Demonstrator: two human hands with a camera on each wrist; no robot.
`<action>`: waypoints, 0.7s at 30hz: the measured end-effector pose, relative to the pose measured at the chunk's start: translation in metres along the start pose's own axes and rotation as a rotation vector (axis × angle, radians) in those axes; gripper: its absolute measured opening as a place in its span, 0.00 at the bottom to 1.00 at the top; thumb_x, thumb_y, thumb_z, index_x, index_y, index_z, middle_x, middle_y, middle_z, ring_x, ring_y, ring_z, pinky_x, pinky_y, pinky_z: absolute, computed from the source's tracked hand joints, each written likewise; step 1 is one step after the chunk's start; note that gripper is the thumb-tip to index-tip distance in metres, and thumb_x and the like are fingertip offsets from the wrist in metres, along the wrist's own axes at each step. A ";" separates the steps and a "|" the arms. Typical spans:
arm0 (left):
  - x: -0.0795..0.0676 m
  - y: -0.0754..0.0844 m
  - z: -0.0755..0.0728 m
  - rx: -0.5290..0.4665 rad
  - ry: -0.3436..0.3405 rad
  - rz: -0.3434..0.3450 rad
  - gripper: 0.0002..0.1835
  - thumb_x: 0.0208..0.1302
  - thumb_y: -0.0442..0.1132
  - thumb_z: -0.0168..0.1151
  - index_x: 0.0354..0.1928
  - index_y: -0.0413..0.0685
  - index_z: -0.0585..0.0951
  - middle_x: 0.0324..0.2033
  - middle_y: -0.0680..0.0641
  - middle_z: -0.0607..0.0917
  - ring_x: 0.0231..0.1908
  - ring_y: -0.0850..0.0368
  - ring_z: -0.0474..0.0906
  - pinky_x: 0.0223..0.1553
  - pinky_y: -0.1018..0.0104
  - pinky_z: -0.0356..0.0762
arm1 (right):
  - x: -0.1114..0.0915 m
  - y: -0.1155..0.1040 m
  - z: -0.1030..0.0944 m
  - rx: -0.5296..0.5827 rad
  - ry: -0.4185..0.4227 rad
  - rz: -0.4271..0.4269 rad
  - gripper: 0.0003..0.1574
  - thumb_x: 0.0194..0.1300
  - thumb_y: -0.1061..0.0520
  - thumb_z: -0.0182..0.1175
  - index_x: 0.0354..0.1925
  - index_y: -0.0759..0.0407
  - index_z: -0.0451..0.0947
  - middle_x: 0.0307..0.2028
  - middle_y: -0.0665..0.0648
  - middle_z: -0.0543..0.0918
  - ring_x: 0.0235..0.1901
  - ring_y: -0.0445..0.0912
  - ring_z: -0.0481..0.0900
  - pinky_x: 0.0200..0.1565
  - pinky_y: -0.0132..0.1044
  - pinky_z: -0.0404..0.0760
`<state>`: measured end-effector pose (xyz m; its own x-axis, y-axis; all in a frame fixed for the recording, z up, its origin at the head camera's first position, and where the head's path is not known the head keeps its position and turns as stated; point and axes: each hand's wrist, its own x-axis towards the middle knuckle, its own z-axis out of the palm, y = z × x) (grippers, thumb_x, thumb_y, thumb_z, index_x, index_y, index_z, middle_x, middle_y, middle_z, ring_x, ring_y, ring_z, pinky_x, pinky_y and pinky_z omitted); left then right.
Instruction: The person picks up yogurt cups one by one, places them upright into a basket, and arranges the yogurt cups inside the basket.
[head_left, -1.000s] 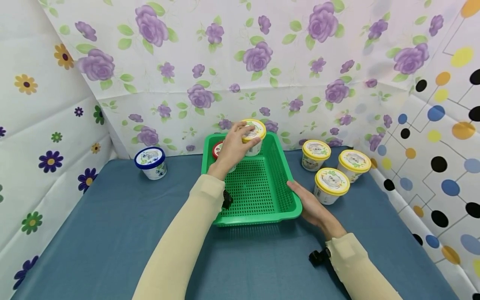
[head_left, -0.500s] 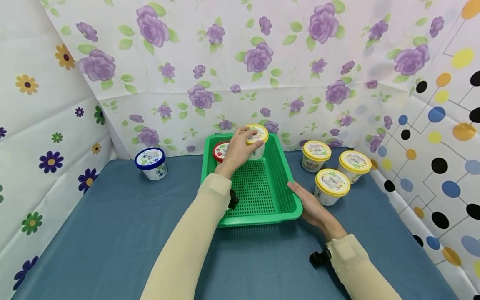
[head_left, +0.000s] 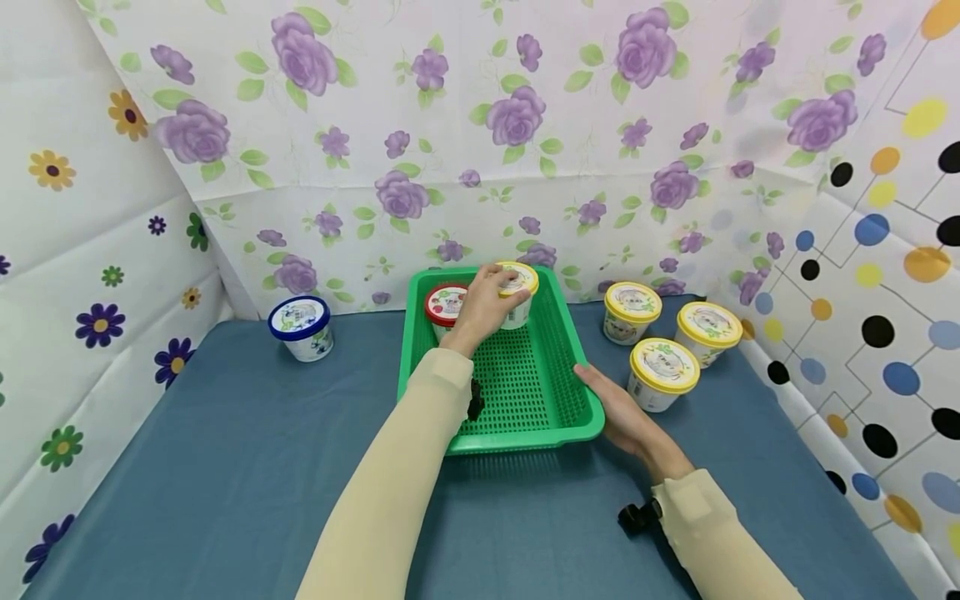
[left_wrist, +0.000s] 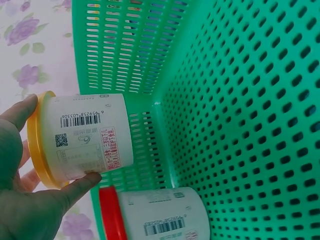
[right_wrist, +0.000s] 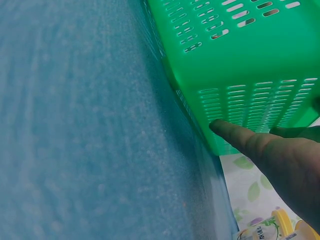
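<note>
A white paper tub with a yellow lid (head_left: 515,304) is in my left hand (head_left: 480,310), inside the far end of a green plastic basket (head_left: 517,438). In the left wrist view, thumb and fingers of the left hand (left_wrist: 30,200) hold that tub (left_wrist: 87,135) around its lid and side. Beside it stands a tub with a red lid (head_left: 446,302), partly hidden by the left hand. My right hand (head_left: 622,417) holds the basket's right side, one fingertip at the rim. In the right wrist view, its straight finger (right_wrist: 245,140) lies against the slotted outer wall (right_wrist: 235,105).
Right of the basket, three yellow-lidded tubs stand close together: a back one (head_left: 632,311), a right one (head_left: 708,332) and a front one (head_left: 663,372). One blue-lidded tub (head_left: 301,327) stands at the left. Blue cloth (head_left: 225,467) covers the table, and patterned sheets (head_left: 465,125) hang around it.
My left hand has lowered the yellow-lidded tub into the basket and shifted slightly right, uncovering more of the red-lidded tub. The right hand has stayed in place on the basket.
</note>
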<state>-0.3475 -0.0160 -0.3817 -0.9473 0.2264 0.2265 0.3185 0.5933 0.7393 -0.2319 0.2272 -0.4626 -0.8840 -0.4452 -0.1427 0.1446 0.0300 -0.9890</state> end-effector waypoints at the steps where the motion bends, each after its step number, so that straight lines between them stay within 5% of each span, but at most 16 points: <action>1: 0.000 -0.001 0.001 0.007 -0.003 -0.003 0.28 0.76 0.54 0.62 0.71 0.51 0.77 0.75 0.44 0.65 0.70 0.44 0.68 0.63 0.50 0.74 | 0.000 0.000 0.000 -0.002 0.000 0.001 0.48 0.83 0.30 0.40 0.85 0.44 0.32 0.74 0.70 0.59 0.64 0.60 0.73 0.55 0.43 0.79; 21: 0.002 -0.002 0.011 0.130 -0.100 0.000 0.28 0.77 0.52 0.62 0.73 0.50 0.75 0.76 0.44 0.63 0.71 0.40 0.65 0.63 0.50 0.72 | 0.001 0.000 0.000 0.001 0.006 0.009 0.48 0.83 0.31 0.40 0.85 0.45 0.32 0.72 0.71 0.60 0.62 0.59 0.76 0.54 0.43 0.81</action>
<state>-0.3495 -0.0084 -0.3901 -0.9413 0.2984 0.1578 0.3265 0.6864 0.6498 -0.2323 0.2269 -0.4629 -0.8852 -0.4398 -0.1516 0.1528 0.0330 -0.9877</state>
